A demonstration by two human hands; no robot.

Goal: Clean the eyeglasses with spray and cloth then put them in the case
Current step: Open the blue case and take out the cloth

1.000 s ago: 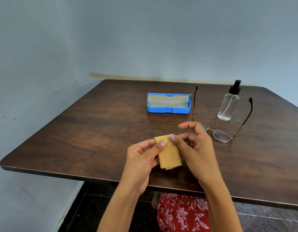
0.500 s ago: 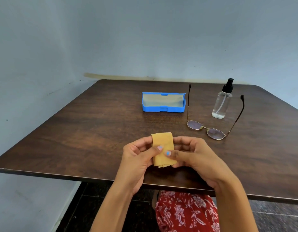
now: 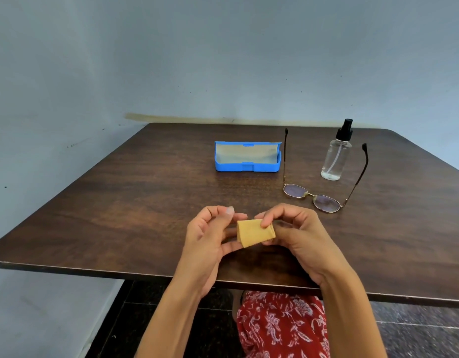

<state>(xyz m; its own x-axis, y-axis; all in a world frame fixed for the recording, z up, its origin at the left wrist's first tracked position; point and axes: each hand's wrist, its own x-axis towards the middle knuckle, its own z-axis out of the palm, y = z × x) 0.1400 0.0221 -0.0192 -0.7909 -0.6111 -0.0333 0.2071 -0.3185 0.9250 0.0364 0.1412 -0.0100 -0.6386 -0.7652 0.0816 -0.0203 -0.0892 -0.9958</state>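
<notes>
Folded cloth (image 3: 254, 233) in both hands, eyeglasses (image 3: 312, 196) ahead-right.
My right hand (image 3: 293, 228) pinches it, left hand (image 3: 210, 231) supports with thumb lifted; glasses on the surface (image 3: 146, 202) nearer my right, temples pointing away.

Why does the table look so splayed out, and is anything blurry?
Head view: the wide-angle lens stretches the table toward the edges; soft, even light, no harsh glare; the left hand thumb tip is slightly motion-blurred; cloth, eyeglasses and spray bottle look sharp.

Folded yellow cloth (image 3: 254, 232) between both hands above table (image 3: 120, 215), eyeglasses (image 3: 312, 196) beyond.
</notes>
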